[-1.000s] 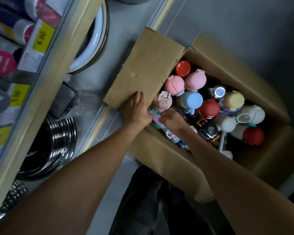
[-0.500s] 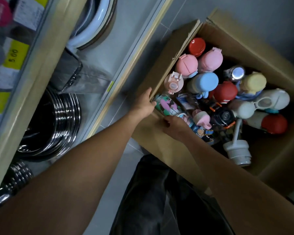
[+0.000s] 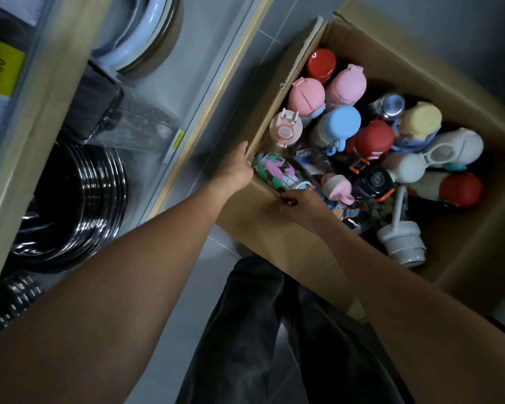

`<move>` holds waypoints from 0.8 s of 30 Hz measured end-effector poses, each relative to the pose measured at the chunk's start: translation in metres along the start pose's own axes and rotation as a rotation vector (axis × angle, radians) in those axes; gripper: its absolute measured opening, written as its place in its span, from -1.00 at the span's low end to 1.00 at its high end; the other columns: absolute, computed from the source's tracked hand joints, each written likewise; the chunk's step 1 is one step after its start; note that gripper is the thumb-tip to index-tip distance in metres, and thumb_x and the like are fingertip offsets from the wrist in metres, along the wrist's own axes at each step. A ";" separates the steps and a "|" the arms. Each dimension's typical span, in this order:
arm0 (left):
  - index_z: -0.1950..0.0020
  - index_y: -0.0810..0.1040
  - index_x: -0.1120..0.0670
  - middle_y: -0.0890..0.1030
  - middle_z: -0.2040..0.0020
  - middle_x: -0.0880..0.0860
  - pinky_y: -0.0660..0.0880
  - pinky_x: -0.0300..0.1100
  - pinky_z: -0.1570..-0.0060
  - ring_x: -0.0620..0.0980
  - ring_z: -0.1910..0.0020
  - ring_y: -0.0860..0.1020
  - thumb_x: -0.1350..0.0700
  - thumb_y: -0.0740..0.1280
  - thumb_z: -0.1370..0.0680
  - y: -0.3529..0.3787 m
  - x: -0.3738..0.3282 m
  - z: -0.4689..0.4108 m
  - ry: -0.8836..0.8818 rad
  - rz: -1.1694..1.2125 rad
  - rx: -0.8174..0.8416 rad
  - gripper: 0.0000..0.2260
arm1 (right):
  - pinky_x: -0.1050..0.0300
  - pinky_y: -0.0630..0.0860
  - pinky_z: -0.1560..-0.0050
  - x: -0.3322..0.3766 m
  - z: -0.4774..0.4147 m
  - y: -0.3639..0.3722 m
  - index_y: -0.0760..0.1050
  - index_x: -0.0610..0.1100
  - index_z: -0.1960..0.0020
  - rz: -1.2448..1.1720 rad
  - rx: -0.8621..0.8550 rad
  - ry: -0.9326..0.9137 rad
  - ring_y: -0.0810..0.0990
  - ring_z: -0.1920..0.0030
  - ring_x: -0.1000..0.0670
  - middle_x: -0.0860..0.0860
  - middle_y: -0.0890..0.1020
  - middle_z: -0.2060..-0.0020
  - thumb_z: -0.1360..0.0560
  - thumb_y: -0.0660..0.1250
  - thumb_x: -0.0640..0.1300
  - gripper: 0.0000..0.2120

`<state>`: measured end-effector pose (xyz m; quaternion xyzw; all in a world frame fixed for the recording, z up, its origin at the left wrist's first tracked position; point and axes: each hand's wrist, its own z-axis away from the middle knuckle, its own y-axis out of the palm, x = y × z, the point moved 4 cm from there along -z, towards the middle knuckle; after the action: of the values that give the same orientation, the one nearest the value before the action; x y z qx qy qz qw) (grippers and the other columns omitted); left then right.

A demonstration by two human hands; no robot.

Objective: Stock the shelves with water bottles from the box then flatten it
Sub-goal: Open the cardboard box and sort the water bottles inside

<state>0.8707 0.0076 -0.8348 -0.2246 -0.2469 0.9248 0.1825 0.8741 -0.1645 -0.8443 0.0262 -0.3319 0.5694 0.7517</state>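
A: What is each grip doing?

B: The left hand [image 3: 238,167] lies with straight fingers against the corner of the box [image 3: 274,231], holding nothing. The right hand [image 3: 302,204] hooks its thumb over the near rim; its fingers are hidden, so that grip cannot be told.

A: And the bottles [image 3: 343,121]?

B: All in the box, on the floor [image 3: 213,252] beside the shelf [image 3: 216,91]. The person does best to steady the box, then lift the patterned bottle [image 3: 277,170] lying nearest.
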 end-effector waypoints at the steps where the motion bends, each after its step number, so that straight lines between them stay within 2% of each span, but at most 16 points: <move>1: -0.54 0.10 0.01 0.24 -0.51 0.06 0.27 -0.05 -0.40 0.08 -0.46 0.26 0.23 0.10 -0.63 0.000 0.000 0.003 -0.002 -0.001 0.005 -0.52 | 0.24 0.36 0.06 -0.001 0.004 -0.001 0.56 -0.16 -0.21 -0.004 -0.005 0.002 0.55 -0.09 -0.06 -0.08 0.62 -0.06 -0.50 0.30 -0.22 -0.71; 3: -0.54 0.09 0.04 0.22 -0.51 0.07 0.22 -0.08 -0.41 0.07 -0.47 0.24 0.25 0.11 -0.62 -0.001 -0.004 0.014 -0.009 -0.002 0.002 -0.50 | 0.22 0.30 0.20 -0.008 0.015 -0.005 0.60 -0.13 0.04 -0.021 -0.028 0.025 0.52 0.08 -0.04 -0.05 0.58 0.18 -0.50 0.30 -0.21 -0.89; 5: -0.53 0.12 0.07 0.22 -0.51 0.08 0.20 -0.14 -0.40 0.07 -0.47 0.24 0.28 0.14 -0.60 -0.001 -0.010 0.027 -0.019 0.010 -0.021 -0.49 | 0.19 0.29 0.23 -0.015 0.027 -0.010 0.46 -0.03 0.28 -0.103 -0.048 0.065 0.43 0.15 -0.02 0.04 0.45 0.33 -0.50 0.31 -0.22 -0.80; 9: -0.45 0.28 0.10 0.35 -0.43 0.12 0.26 -0.15 -0.35 0.11 -0.41 0.33 0.24 0.19 -0.55 0.012 -0.030 0.055 0.013 0.003 -0.048 -0.55 | 0.20 0.32 0.15 -0.032 0.055 -0.023 0.55 -0.16 0.11 -0.270 -0.114 0.132 0.46 0.17 0.01 -0.01 0.51 0.24 -0.48 0.32 -0.24 -0.95; 11: -0.35 0.40 0.08 0.45 -0.35 0.08 0.32 -0.17 -0.27 0.10 -0.34 0.41 0.23 0.21 -0.55 0.027 -0.039 0.069 0.030 -0.004 -0.015 -0.64 | 0.27 0.33 0.18 -0.040 0.071 -0.031 0.56 -0.27 -0.02 -0.290 -0.149 0.143 0.46 0.11 0.02 -0.04 0.52 0.16 -0.50 0.30 -0.26 -0.86; 13: -0.32 0.42 0.10 0.49 -0.31 0.07 0.33 -0.20 -0.22 0.08 -0.30 0.44 0.21 0.21 -0.57 0.051 -0.049 0.084 0.034 0.007 0.077 -0.68 | 0.30 0.34 0.14 -0.056 0.087 -0.037 0.54 -0.27 -0.12 -0.321 -0.183 0.191 0.48 0.06 0.02 -0.05 0.52 0.12 -0.52 0.29 -0.25 -0.79; 16: -0.28 0.47 0.13 0.52 -0.28 0.09 0.37 -0.20 -0.20 0.08 -0.24 0.48 0.18 0.22 -0.57 0.087 -0.061 0.104 0.049 0.007 0.187 -0.72 | 0.19 0.39 -0.02 -0.080 0.107 -0.041 0.55 -0.24 -0.12 -0.386 -0.232 0.256 0.55 0.00 -0.05 -0.06 0.57 0.10 -0.51 0.29 -0.24 -0.79; 20: -0.26 0.48 0.12 0.52 -0.27 0.08 0.39 -0.20 -0.20 0.06 -0.22 0.49 0.15 0.22 -0.56 0.127 -0.069 0.117 0.093 -0.027 0.269 -0.72 | 0.16 0.41 -0.11 -0.107 0.124 -0.043 0.53 -0.27 -0.15 -0.444 -0.258 0.343 0.52 0.02 -0.03 -0.07 0.58 0.09 -0.53 0.26 -0.24 -0.77; 22: -0.30 0.45 0.12 0.53 -0.24 0.10 0.42 -0.13 -0.24 0.08 -0.20 0.50 0.15 0.22 -0.56 0.146 -0.072 0.118 0.101 -0.024 0.309 -0.70 | 0.08 0.44 -0.20 -0.121 0.124 -0.041 0.53 -0.24 -0.17 -0.444 -0.288 0.360 0.57 -0.05 -0.07 -0.09 0.63 0.02 -0.51 0.25 -0.22 -0.73; 24: -0.29 0.44 0.12 0.53 -0.24 0.10 0.44 -0.07 -0.24 0.09 -0.17 0.52 0.14 0.25 -0.54 0.161 -0.073 0.120 0.111 -0.009 0.331 -0.68 | 0.00 0.46 -0.19 -0.129 0.126 -0.040 0.52 -0.26 -0.18 -0.474 -0.323 0.379 0.57 -0.07 -0.13 -0.14 0.64 0.00 -0.50 0.24 -0.24 -0.72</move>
<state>0.8343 -0.2008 -0.8053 -0.2414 -0.0820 0.9381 0.2343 0.8329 -0.3392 -0.8006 -0.1229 -0.2569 0.3138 0.9058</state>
